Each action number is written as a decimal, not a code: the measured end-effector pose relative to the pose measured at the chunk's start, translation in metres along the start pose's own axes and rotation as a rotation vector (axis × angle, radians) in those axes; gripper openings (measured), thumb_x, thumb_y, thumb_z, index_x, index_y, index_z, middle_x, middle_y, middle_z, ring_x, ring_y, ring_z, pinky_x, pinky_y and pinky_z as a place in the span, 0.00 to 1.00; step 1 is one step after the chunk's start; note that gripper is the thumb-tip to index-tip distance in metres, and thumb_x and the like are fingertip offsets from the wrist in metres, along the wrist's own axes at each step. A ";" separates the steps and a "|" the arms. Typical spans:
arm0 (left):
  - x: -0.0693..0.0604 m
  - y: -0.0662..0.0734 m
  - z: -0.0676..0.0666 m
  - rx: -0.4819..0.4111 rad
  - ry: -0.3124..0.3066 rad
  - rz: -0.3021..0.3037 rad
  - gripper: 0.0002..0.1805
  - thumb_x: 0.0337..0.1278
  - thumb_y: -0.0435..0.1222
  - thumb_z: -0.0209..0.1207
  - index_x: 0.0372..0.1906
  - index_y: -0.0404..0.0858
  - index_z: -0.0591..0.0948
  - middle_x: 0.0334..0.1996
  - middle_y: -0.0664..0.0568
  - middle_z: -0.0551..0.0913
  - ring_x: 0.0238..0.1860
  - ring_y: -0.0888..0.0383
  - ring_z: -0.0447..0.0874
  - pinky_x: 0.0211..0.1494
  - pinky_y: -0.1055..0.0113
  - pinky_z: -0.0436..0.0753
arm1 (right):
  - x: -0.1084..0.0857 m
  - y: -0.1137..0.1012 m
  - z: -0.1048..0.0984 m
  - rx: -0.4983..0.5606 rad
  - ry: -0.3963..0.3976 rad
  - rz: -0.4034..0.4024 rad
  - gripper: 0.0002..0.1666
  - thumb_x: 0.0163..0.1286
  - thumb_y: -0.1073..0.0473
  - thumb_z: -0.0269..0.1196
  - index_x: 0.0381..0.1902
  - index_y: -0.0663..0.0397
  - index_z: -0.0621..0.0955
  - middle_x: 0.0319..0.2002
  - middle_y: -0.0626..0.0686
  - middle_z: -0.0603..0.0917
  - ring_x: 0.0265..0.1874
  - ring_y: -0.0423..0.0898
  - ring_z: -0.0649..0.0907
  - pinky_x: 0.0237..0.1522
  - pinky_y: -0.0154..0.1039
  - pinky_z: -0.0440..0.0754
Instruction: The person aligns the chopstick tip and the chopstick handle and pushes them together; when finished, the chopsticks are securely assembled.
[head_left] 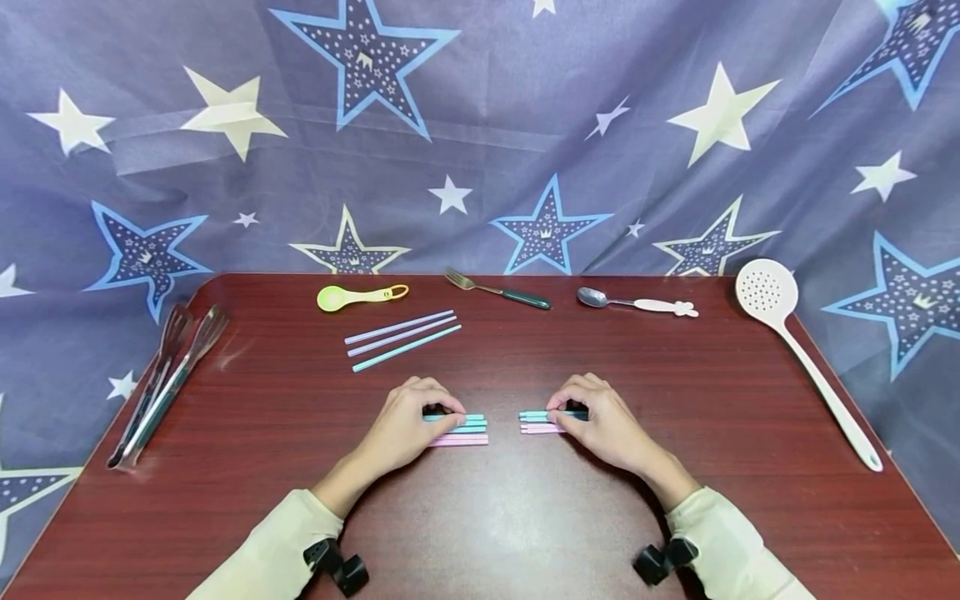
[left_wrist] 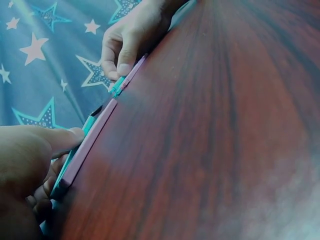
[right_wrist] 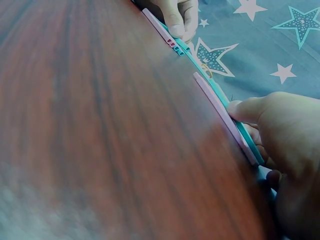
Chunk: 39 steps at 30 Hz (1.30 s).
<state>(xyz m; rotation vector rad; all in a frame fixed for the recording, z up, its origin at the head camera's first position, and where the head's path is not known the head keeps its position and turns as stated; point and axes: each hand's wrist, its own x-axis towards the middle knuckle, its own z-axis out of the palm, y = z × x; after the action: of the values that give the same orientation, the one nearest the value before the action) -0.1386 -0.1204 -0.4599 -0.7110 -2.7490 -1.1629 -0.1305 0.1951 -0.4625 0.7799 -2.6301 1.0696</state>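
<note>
Near the middle of the table, two small groups of slim teal and pink plastic sticks lie side by side, with a gap between their ends. My left hand [head_left: 411, 422] pinches a teal stick [head_left: 474, 417] of the left group between thumb and fingers; pink sticks [head_left: 468, 442] lie on its near side. My right hand [head_left: 603, 419] likewise pinches a teal stick [head_left: 534, 414] of the right group, beside pink sticks [head_left: 540, 430]. In the right wrist view, the left group's pink stick [right_wrist: 157, 26] has a notched end. Fingers hide the outer ends in the head view.
Behind my left hand lie two periwinkle sticks [head_left: 397, 328] and one teal stick [head_left: 408, 347]. Along the back are a green measuring spoon [head_left: 360, 296], a fork [head_left: 498, 289] and a spoon [head_left: 637, 303]. Long metal tongs [head_left: 168, 383] lie left, a white skimmer [head_left: 806, 358] right.
</note>
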 end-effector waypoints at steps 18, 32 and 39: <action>0.003 0.001 -0.011 -0.034 0.127 -0.045 0.02 0.60 0.44 0.72 0.35 0.53 0.92 0.31 0.67 0.90 0.34 0.69 0.86 0.40 0.70 0.81 | 0.000 0.001 0.000 0.057 0.049 0.010 0.06 0.63 0.66 0.72 0.36 0.50 0.86 0.33 0.42 0.83 0.35 0.39 0.81 0.40 0.35 0.78; 0.010 0.015 -0.029 -0.054 0.230 -0.020 0.02 0.59 0.41 0.73 0.36 0.51 0.92 0.30 0.64 0.91 0.26 0.68 0.78 0.31 0.72 0.75 | 0.009 -0.004 -0.016 0.072 0.087 0.079 0.07 0.66 0.66 0.71 0.35 0.47 0.86 0.33 0.42 0.82 0.33 0.36 0.77 0.36 0.29 0.74; 0.018 0.025 -0.035 -0.033 0.216 0.052 0.02 0.61 0.40 0.72 0.37 0.50 0.91 0.34 0.61 0.91 0.26 0.65 0.77 0.32 0.69 0.76 | 0.022 -0.014 -0.020 0.088 0.120 0.032 0.05 0.67 0.66 0.70 0.36 0.50 0.86 0.34 0.44 0.82 0.33 0.36 0.77 0.36 0.27 0.72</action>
<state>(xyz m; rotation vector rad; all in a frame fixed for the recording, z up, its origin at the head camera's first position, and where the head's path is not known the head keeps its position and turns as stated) -0.1471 -0.1227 -0.4137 -0.6165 -2.5253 -1.2004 -0.1417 0.1921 -0.4317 0.6710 -2.5185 1.2081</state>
